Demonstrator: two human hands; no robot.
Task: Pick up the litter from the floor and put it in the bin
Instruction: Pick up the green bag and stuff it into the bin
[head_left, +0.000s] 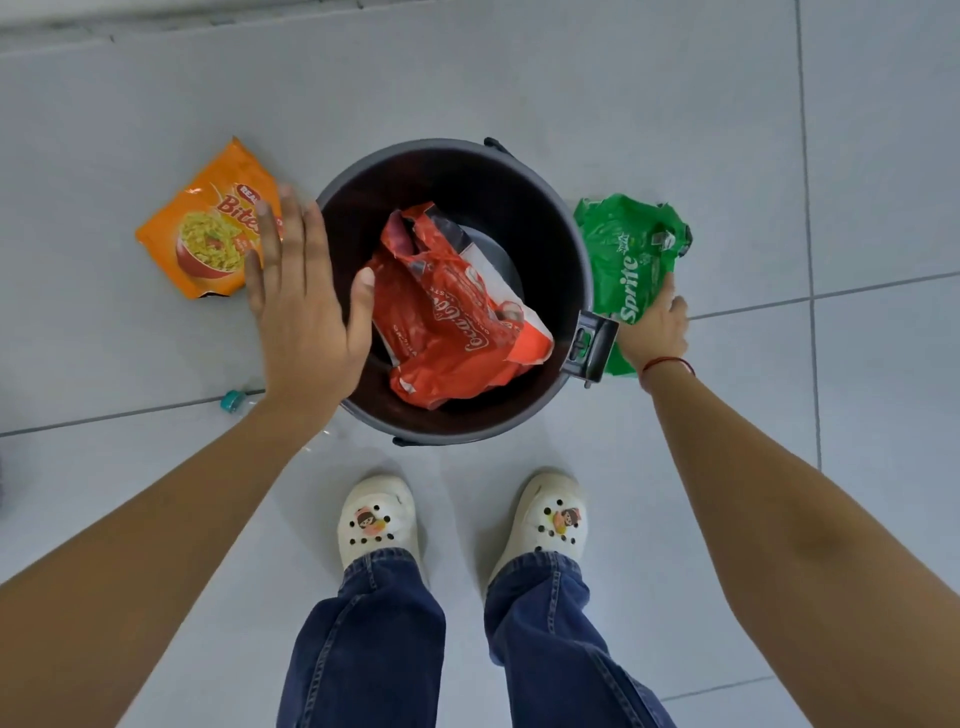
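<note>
A round dark grey bin (561, 228) stands on the tiled floor in front of my feet, with a crumpled red Coca-Cola wrapper (457, 322) lying inside it. My left hand (301, 306) hovers flat and open over the bin's left rim, holding nothing. Just left of it an orange Bites snack packet (208, 228) lies on the floor. My right hand (654, 332) is down at the bin's right side, fingers closed on a green Sprite wrapper (628, 249) that rests on the floor.
A clear plastic bottle with a teal cap (234, 401) lies on the floor under my left forearm, mostly hidden. My feet in white clogs (462, 519) stand just behind the bin. Grey tiles surround everything; a wall base runs along the top.
</note>
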